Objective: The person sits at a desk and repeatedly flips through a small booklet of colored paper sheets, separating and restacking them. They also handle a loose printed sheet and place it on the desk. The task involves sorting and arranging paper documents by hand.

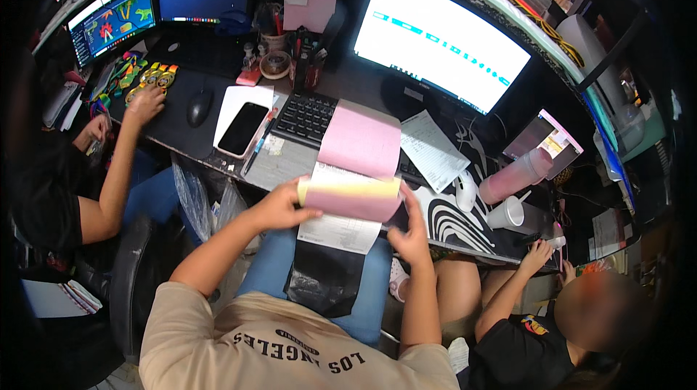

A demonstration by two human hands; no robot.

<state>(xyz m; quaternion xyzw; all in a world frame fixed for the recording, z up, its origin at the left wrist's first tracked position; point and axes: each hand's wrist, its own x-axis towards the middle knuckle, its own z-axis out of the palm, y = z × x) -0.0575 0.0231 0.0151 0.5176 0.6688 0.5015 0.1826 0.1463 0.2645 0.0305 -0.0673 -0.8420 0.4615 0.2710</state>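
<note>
An open multi-copy form pad with white, yellow and pink sheets spans my lap and the desk edge. My left hand grips the left side of its curled yellow and pink sheets, thumb in front. At the right edge of those sheets is my right hand, blurred, with its thumb apart from the fingers; its contact is unclear. A pink sheet lies folded back over the black keyboard. Below the pad, a glossy black sheet or bag rests on my thighs.
Left of the keyboard are a smartphone and a pen. On the right stand a pink bottle and white cup, beside a white mouse. A co-worker's hand touches medals; another person sits right.
</note>
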